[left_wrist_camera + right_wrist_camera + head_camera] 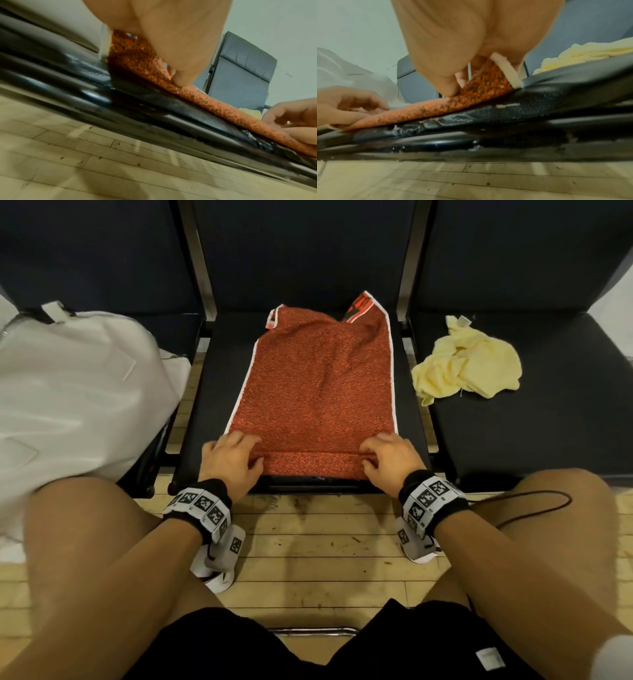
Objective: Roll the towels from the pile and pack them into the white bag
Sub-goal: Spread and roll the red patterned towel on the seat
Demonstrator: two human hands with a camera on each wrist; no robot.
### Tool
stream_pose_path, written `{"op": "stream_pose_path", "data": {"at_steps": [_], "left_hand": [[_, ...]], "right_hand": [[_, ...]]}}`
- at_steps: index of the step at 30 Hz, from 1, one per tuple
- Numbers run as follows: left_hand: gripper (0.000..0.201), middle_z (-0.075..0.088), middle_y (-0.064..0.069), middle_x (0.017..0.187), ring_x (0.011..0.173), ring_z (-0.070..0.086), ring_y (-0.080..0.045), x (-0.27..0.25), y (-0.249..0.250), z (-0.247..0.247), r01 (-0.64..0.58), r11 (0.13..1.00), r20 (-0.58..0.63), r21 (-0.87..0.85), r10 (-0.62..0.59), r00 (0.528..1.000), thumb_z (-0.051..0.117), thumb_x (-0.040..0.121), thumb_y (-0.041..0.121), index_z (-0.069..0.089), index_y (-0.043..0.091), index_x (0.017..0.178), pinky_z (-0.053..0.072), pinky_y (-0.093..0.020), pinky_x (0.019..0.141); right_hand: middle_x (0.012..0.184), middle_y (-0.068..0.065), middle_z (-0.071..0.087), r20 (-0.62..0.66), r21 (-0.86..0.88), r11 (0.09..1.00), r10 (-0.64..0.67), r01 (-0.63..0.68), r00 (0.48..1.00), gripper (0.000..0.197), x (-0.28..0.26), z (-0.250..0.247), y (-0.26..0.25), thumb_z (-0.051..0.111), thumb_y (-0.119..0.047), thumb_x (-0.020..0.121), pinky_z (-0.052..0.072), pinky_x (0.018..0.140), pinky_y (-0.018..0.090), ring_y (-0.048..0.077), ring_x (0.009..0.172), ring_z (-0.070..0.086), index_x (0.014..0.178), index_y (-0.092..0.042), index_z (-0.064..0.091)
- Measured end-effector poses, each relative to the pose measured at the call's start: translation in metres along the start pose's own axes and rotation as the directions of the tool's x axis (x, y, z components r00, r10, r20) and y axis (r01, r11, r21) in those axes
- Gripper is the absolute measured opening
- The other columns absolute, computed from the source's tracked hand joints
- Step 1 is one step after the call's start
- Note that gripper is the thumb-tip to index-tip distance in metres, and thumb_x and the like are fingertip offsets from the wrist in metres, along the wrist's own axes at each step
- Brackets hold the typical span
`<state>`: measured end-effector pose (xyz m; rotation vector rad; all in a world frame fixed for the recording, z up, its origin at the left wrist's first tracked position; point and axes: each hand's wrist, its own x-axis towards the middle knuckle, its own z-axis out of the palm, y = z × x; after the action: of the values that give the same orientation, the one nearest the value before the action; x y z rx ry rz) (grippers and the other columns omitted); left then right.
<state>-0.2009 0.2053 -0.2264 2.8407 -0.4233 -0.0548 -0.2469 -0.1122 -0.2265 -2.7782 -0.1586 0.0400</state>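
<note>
A red towel (318,381) with white side edging lies spread lengthwise on the middle black seat (202,405). Its near edge is turned over into a narrow roll (311,462) along the seat's front. My left hand (233,460) grips the roll's left end and my right hand (387,458) grips its right end, fingers curled over the fold. The wrist views show the red towel (223,108) (436,109) pinched under each thumb. A crumpled yellow towel (469,364) lies on the right seat. The white bag (75,392) sits on the left seat.
Three black chairs stand side by side, with metal frame bars (202,272) between their backs. Wooden floor (325,546) lies between the seat front and my bare knees. A thin dark cable (534,508) loops over my right thigh.
</note>
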Motion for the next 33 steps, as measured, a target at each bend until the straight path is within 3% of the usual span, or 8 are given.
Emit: {"op": "stream_pose_path", "data": {"at_steps": [4,6,10,13,17,25,30,33], "left_hand": [[0.012,0.062,0.0,0.1,0.097,0.055,-0.027,0.002,0.006,0.004,-0.111,0.993,-0.117,0.045,0.116,0.986,0.071,0.085,0.021,0.067,0.018,0.096,0.04,-0.044,0.083],[0.01,0.063,0.0,0.094,0.093,0.056,-0.027,0.001,0.01,0.005,-0.111,0.994,-0.063,0.007,0.111,0.992,0.064,0.091,0.026,0.067,0.017,0.091,0.046,-0.043,0.078],[0.035,0.063,0.004,0.103,0.098,0.055,-0.023,-0.003,0.012,0.004,-0.114,0.992,0.086,0.05,0.11,0.99,0.057,0.09,0.053,0.068,0.022,0.102,0.049,-0.042,0.086],[0.039,0.061,0.004,0.12,0.11,0.054,-0.023,-0.004,0.009,0.001,-0.13,0.989,0.15,0.069,0.119,0.982,0.063,0.086,0.045,0.064,0.022,0.118,0.047,-0.044,0.094],[0.026,0.066,-0.001,0.112,0.102,0.056,-0.026,-0.002,0.008,-0.001,-0.125,0.991,0.122,0.051,0.118,0.985,0.053,0.091,0.019,0.063,0.019,0.115,0.044,-0.045,0.091],[0.034,0.068,-0.002,0.094,0.086,0.063,-0.028,-0.005,0.022,-0.011,-0.033,0.997,0.272,0.062,0.015,0.962,0.04,0.097,0.032,0.048,0.029,0.13,0.05,-0.038,0.078],[0.034,0.061,0.0,0.116,0.109,0.053,-0.025,-0.002,0.017,-0.002,-0.076,0.989,0.047,0.127,0.07,0.996,0.058,0.09,0.034,0.059,0.023,0.122,0.036,-0.045,0.098],[0.022,0.061,-0.002,0.108,0.103,0.051,-0.027,-0.001,0.015,0.002,-0.143,0.982,-0.094,0.124,0.155,0.983,0.071,0.081,0.02,0.068,0.02,0.103,0.039,-0.047,0.091]], "right_hand": [[0.102,0.006,0.066,-0.01,-0.057,0.981,-0.188,0.187,0.982,0.036,-0.002,0.005,-0.012,0.06,0.012,0.07,0.047,0.082,0.045,0.031,0.094,0.054,0.096,-0.01,0.072],[0.111,0.007,0.065,0.096,-0.055,0.982,-0.178,0.183,0.979,0.036,-0.006,0.007,-0.021,0.057,0.005,0.077,0.047,0.09,0.045,0.03,0.102,0.052,0.108,-0.008,0.071],[0.123,0.003,0.06,0.131,-0.113,0.986,-0.108,0.123,0.986,0.035,-0.013,0.015,-0.026,0.057,-0.028,0.091,0.043,0.099,0.041,0.026,0.112,0.049,0.123,-0.015,0.062],[0.129,0.004,0.057,0.094,-0.108,0.989,-0.087,0.097,0.992,0.032,-0.012,0.016,-0.02,0.052,-0.021,0.097,0.042,0.097,0.043,0.027,0.114,0.047,0.127,-0.017,0.062],[0.126,0.0,0.058,0.123,-0.143,0.988,-0.037,0.054,0.992,0.032,-0.01,0.011,-0.019,0.044,-0.012,0.098,0.036,0.097,0.039,0.024,0.113,0.046,0.126,-0.02,0.058],[0.093,-0.001,0.065,0.14,-0.081,0.997,0.024,-0.013,0.99,0.03,-0.01,0.001,-0.019,0.038,-0.018,0.096,0.036,0.093,0.039,0.025,0.084,0.058,0.123,-0.021,0.047],[0.096,0.002,0.062,-0.047,-0.149,0.988,-0.047,0.04,0.998,0.019,-0.008,0.004,-0.018,0.062,-0.009,0.081,0.043,0.083,0.042,0.027,0.091,0.054,0.098,-0.017,0.063],[0.087,0.003,0.063,-0.083,-0.163,0.981,-0.123,0.109,0.989,0.022,-0.01,0.004,-0.02,0.064,0.006,0.07,0.047,0.071,0.04,0.028,0.084,0.054,0.083,-0.012,0.066]]}}
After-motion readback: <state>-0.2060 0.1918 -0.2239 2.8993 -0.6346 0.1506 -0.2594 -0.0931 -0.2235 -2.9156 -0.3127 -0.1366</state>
